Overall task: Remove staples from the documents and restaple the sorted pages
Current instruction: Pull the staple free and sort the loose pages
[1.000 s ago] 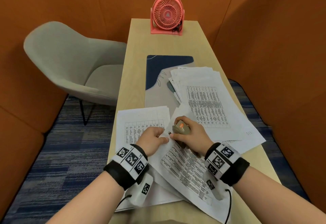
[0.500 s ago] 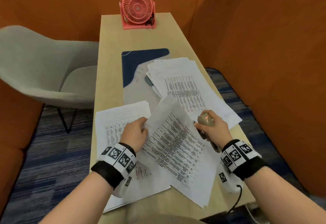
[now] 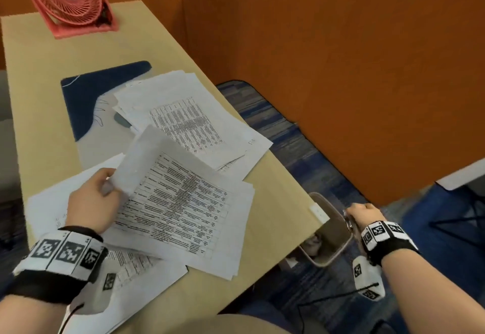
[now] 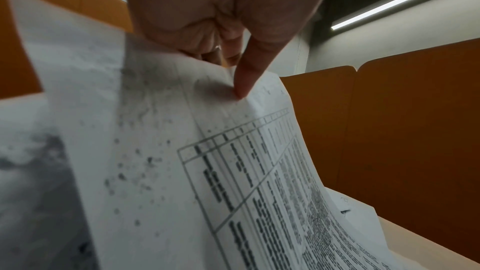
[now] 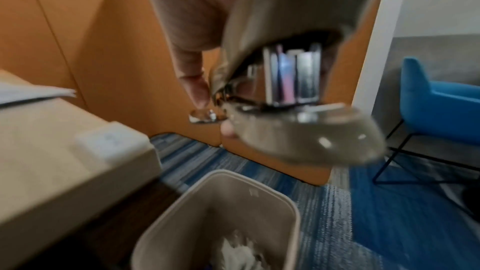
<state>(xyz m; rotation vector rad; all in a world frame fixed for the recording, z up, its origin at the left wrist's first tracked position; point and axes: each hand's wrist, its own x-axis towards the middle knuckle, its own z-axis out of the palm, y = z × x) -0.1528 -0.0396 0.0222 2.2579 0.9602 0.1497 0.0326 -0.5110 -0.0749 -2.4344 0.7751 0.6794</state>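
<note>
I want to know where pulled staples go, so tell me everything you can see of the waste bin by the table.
The waste bin is a beige, plastic-looking tub with rounded corners and a plain rim, open-topped, upright on the blue striped carpet, beside the table corner. Crumpled whitish scraps lie at its bottom. The right hand holds a grey stapler above it, apart from it.
</note>
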